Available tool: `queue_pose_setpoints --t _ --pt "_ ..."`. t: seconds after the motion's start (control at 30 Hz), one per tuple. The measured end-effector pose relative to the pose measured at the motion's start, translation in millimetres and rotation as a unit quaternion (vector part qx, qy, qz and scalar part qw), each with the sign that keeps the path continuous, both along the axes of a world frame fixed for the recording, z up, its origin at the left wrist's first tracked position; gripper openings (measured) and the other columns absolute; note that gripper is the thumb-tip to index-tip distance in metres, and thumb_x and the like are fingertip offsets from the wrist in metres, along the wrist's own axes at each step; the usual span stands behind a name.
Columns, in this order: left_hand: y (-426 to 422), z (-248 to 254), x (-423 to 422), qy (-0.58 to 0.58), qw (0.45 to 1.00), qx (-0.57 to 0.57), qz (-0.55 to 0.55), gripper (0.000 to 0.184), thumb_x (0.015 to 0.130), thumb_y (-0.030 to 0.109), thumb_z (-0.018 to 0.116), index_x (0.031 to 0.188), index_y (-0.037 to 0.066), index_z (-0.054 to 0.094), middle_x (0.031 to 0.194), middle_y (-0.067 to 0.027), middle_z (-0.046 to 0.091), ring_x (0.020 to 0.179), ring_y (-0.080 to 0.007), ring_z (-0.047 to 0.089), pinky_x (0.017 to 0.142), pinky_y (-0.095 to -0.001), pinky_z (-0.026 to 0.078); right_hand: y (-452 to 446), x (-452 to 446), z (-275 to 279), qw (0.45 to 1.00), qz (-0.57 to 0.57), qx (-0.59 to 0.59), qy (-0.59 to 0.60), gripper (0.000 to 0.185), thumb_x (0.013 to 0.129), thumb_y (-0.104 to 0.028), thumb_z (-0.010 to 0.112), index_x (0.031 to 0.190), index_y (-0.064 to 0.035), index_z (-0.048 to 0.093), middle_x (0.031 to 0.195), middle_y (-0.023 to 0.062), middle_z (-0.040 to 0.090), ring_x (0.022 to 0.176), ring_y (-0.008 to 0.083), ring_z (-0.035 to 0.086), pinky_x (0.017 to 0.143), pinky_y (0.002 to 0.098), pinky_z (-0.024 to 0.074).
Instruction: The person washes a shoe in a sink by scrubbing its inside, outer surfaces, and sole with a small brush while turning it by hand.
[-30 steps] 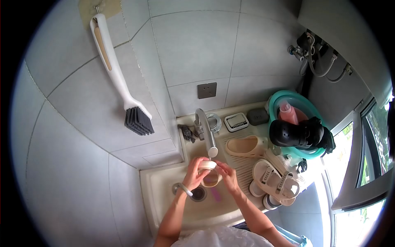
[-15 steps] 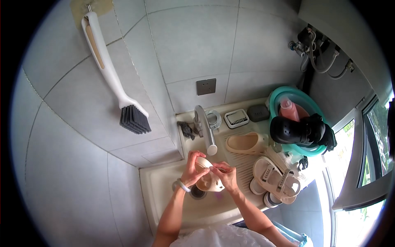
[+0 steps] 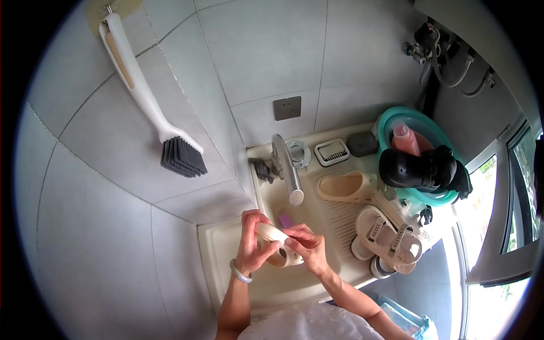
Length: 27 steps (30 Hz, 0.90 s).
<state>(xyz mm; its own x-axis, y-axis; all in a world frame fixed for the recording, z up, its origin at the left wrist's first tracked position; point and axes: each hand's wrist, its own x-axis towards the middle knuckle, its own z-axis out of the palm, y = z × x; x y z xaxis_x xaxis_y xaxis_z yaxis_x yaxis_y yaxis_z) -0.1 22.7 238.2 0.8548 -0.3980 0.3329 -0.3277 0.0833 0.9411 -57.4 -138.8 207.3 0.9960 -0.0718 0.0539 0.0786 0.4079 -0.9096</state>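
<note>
A cream clog (image 3: pixel 272 233) is held over the sink (image 3: pixel 238 294) between my two hands, tilted so that its pale heel part faces up. My left hand (image 3: pixel 254 245) is closed around its left side, with a ring-shaped bracelet at the wrist. My right hand (image 3: pixel 307 248) pinches its right edge with thumb and fingers. Below the fingers part of the clog's holed front shows; the rest is hidden by the hands. The metal faucet (image 3: pixel 288 173) stands just beyond the clog. A small purple piece (image 3: pixel 285 221) lies in the basin behind it.
On the ridged drainboard sit another cream clog (image 3: pixel 345 187) and strapped sandals (image 3: pixel 386 238). A teal basin (image 3: pixel 391 119) holds a black shoe (image 3: pixel 411 169) and a pink bottle (image 3: pixel 404 139). A soap dish (image 3: pixel 331 152) stands at the back. A brush (image 3: pixel 147 107) hangs on the left wall.
The clog has been turned in my hands, its heel part now facing up more and its front less visible. The purple piece shows behind it now. The view has shifted slightly.
</note>
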Motion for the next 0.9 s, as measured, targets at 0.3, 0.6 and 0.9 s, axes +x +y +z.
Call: queue_pose_setpoints --t 0.3,0.6,0.9 --pt "4.8 15.5 -11.3 0.022 0.999 -0.041 -0.01 0.054 0.068 0.008 0.068 0.115 0.005 0.041 0.118 -0.0082 0.028 0.11 -0.019 0.034 0.097 -0.0338 0.032 5.3 -4.0 19.7 0.999 0.0 0.003 -0.051 0.025 0.083 0.002 0.066 0.107 0.0034 0.064 0.109 0.0078 0.055 0.101 0.0154 0.056 0.09 0.0281 0.0464" --pt "-2.3 25.3 -14.0 0.002 0.999 -0.043 -0.005 0.055 0.067 0.005 0.068 0.115 0.004 0.042 0.115 -0.0077 0.031 0.104 -0.0174 0.036 0.093 -0.0314 0.033 1.3 -3.1 20.9 0.996 0.014 0.026 -0.089 0.026 0.084 0.004 0.061 0.11 0.0047 0.06 0.112 0.0091 0.051 0.104 0.0172 0.053 0.094 0.0313 0.0433" --pt "-4.5 21.6 -13.9 -0.02 1.0 -0.017 -0.003 0.053 0.067 0.005 0.069 0.114 0.004 0.042 0.115 -0.0079 0.03 0.105 -0.0174 0.036 0.093 -0.0308 0.033 3.4 -3.6 19.1 0.996 0.015 0.054 -0.065 0.028 0.082 0.007 0.058 0.109 0.0042 0.058 0.111 0.0076 0.049 0.104 0.0159 0.052 0.093 0.0312 0.0429"
